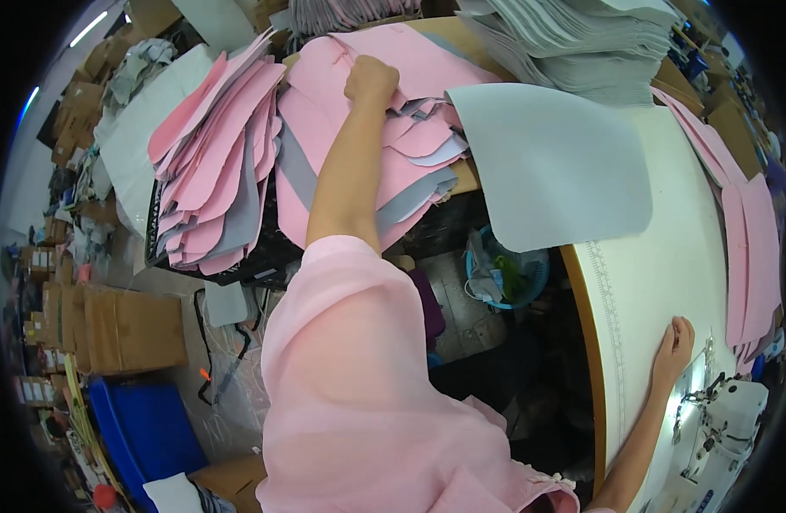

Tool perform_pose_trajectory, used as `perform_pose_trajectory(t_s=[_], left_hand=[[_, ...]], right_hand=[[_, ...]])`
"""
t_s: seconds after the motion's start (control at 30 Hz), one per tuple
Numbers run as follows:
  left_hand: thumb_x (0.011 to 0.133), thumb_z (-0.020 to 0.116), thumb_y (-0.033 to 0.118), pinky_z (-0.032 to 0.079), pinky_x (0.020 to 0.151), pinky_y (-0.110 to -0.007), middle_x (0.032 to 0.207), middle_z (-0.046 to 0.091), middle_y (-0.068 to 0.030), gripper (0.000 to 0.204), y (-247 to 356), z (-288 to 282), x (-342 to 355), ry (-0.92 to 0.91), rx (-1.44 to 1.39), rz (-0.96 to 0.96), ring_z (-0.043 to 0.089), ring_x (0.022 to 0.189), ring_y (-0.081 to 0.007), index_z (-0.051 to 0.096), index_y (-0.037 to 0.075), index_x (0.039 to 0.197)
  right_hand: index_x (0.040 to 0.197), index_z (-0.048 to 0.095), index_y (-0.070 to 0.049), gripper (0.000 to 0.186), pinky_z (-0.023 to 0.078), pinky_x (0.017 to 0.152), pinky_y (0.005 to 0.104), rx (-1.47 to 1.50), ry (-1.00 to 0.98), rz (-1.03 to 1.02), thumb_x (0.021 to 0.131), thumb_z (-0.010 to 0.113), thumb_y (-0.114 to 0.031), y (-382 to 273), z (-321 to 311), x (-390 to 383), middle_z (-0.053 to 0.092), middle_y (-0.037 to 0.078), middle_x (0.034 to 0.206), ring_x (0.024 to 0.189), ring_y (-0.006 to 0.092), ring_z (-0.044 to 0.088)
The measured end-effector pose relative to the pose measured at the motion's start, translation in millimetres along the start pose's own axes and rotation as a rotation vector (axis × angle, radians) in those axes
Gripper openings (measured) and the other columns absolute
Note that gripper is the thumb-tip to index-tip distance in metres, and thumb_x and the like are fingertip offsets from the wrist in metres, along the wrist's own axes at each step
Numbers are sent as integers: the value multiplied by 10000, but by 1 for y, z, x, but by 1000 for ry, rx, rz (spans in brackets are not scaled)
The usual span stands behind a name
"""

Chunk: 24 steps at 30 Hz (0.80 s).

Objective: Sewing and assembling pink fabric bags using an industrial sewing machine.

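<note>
My left hand (372,81) reaches far forward, its fingers closed on a pink fabric piece (410,56) at the top of a spread pile. Grey backing shows on the turned edges of the pieces below it. Just left of that pile, more pink cut pieces (230,162) lie stacked on a black crate (153,231). My right hand (673,350) rests on the white sewing table (632,342), fingers loosely bent, with nothing seen in it. Beside it stands a white sewing machine (726,427), its lamp lit. A grey sheet (555,162) overhangs the table's far left corner.
A tall stack of grey sheets (573,51) stands at the back of the table. Pink pieces (748,256) hang along its right edge. Below sits a blue basket (530,282) with scraps. A cardboard box (132,329) and a blue bin (149,436) are on the left.
</note>
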State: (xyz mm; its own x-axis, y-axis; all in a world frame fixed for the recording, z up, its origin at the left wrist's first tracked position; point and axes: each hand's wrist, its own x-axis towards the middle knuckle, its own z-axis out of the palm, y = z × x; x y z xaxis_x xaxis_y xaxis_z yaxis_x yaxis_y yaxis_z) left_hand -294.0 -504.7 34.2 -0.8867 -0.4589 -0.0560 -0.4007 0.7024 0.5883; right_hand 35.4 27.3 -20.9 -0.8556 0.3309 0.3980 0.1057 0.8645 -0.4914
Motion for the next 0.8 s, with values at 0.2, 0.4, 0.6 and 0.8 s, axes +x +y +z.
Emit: perform_pose_trajectory(t_s=[0.2, 0.4, 0.6, 0.8], left_hand=[[734, 566, 292, 416, 875, -409, 1232, 411, -168, 532, -49, -2, 13, 307, 54, -359, 472, 1074, -331, 438, 0, 1161], [669, 625, 152, 525, 596, -332, 864, 646, -83, 244, -90, -27, 66, -126, 1036, 266, 632, 762, -255, 644, 83, 902], [633, 608, 151, 501, 615, -335, 709, 614, -109, 240, -95, 3, 85, -14, 546, 61, 616, 717, -207, 598, -50, 763], [716, 596, 103, 468, 652, -356, 840, 578, -97, 187, -137, 16, 101, 94, -835, -37, 559, 759, -220, 556, -38, 833]], right_hand=[[1005, 546, 35, 190, 445, 811, 302, -204, 29, -97, 841, 491, -45, -5, -8, -4, 508, 155, 1072, 953, 257, 526], [1076, 526, 13, 275, 392, 878, 346, -74, 146, -179, 810, 480, -39, -58, 11, -6, 518, 175, 1099, 1029, 299, 489], [1174, 484, -85, 544, 323, 899, 454, -521, -468, -877, 682, 642, -257, -201, 92, 21, 359, 44, 1304, 1213, 255, 300], [1189, 435, -47, 550, 417, 752, 316, -307, -166, -669, 693, 629, -182, -192, 105, 29, 436, 50, 1179, 947, 225, 455]])
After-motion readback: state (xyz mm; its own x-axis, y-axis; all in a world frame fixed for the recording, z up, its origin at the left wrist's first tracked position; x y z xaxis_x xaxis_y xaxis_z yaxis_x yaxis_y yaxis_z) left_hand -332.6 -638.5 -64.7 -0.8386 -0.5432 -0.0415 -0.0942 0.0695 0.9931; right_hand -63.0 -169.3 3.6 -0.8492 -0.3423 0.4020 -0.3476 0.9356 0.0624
